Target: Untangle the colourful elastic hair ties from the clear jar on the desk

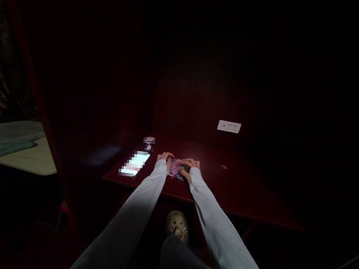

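Note:
A small tangled heap of thin pink and purple strands or loops (pixel 175 167) lies on the dark red desk (pixel 198 193), too small to name more exactly. My left hand (pixel 164 158) rests at the heap's left side, its fingers bent forward and the thumb apart from them. From the right, my right hand (pixel 190 165) reaches over the heap with fingers stretched and apart, touching or just above it. The two hands partly cover the heap. No object shows clearly gripped in either hand. A few similar pale purple bits (pixel 224 167) lie apart on the right.
Left of my hands lies a lit phone (pixel 136 164), its screen blurred out. Behind it stands a small round clear container (pixel 149 141). A white socket panel (pixel 228 126) is set in the back wall. A dark partition separates a pale table (pixel 43 164) at far left.

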`<state>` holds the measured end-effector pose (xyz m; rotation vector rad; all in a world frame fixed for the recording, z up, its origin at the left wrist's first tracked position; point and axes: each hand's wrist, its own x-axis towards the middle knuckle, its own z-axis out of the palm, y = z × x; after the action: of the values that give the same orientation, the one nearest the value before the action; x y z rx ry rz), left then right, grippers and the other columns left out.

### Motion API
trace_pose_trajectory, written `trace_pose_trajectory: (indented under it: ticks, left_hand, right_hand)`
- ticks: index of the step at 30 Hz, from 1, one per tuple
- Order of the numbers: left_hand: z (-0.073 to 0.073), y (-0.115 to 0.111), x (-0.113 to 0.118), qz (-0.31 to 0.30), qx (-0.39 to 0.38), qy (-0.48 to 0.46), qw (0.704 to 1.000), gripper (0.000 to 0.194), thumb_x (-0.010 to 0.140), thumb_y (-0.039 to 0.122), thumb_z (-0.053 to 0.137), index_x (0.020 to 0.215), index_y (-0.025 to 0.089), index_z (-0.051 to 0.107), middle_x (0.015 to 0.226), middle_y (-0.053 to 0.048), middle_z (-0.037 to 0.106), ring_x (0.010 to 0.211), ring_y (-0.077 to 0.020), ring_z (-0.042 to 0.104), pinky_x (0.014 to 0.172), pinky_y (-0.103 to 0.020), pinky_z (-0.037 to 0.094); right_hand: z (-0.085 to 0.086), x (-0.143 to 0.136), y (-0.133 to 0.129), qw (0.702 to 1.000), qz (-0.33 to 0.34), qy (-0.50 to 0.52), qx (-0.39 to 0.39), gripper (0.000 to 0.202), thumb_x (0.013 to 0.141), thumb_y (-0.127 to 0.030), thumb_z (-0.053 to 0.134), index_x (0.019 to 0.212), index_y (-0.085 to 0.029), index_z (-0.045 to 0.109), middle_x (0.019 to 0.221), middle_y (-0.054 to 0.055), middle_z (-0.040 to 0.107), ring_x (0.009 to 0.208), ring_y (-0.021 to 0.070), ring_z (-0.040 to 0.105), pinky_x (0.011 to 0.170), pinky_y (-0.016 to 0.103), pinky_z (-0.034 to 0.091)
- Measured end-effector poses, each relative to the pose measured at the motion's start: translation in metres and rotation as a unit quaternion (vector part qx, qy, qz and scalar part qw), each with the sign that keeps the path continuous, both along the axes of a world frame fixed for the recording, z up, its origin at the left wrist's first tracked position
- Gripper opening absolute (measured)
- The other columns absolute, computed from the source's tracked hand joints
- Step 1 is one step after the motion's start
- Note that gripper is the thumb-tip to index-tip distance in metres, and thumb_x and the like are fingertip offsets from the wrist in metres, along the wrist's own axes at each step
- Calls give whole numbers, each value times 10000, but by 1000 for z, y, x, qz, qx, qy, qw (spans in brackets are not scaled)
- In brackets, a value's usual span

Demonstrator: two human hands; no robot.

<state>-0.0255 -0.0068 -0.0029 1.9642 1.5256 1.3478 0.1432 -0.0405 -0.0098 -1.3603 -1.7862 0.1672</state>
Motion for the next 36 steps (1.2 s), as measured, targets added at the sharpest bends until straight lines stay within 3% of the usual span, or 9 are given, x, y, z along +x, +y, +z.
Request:
trace_pose_trajectory:
  ticks: [5, 15, 19, 25, 36]
  left_hand:
    - [1, -1, 1, 2, -8, 1, 1000, 252, 913, 63, 492, 898, 218, 690, 1051, -59, 731, 1037, -228, 596, 1010, -362, 492]
    - [-1, -4, 5, -8, -20, 48, 999, 180, 913, 97, 575, 897, 239, 683, 1063, -50, 732, 1078, -236, 577, 1006, -360, 477]
    - [-3, -4, 7, -11, -9, 60, 998, 160, 920, 122, 588, 902, 241, 692, 1077, -48, 726, 1093, -238, 581, 1015, -364, 476]
    - [-6, -2, 7, -16, 0, 65, 998, 164, 945, 137, 581, 926, 246, 703, 1098, -52, 729, 1114, -243, 584, 1016, -360, 477]
    - [1, -12, 10, -34, 7, 96, 995, 143, 988, 192, 581, 949, 249, 706, 1101, -54, 726, 1117, -250, 573, 1000, -352, 471]
  right_hand:
    - [-1, -1, -6, 999, -8, -18, -26, 273, 726, -181, 789, 945, -330, 851, 1183, 19, 729, 1123, 277, 493, 1029, 427, 363]
    - [-5, 0, -5, 998, -16, -60, -32, 125, 745, -220, 860, 813, -320, 831, 1181, 29, 732, 1115, 274, 512, 1018, 457, 398]
    - [-6, 1, -3, 998, -18, -48, -32, 56, 766, -273, 857, 788, -319, 833, 1162, 26, 746, 1125, 287, 512, 1024, 454, 402]
    - [-7, 4, -1, 999, -29, -5, -32, 108, 785, -264, 843, 875, -324, 852, 1168, 28, 751, 1171, 295, 520, 1069, 478, 382]
    - [-16, 9, 10, 998, -43, 48, -1, 98, 779, -228, 813, 828, -311, 831, 1091, 21, 761, 1140, 279, 554, 1040, 444, 409]
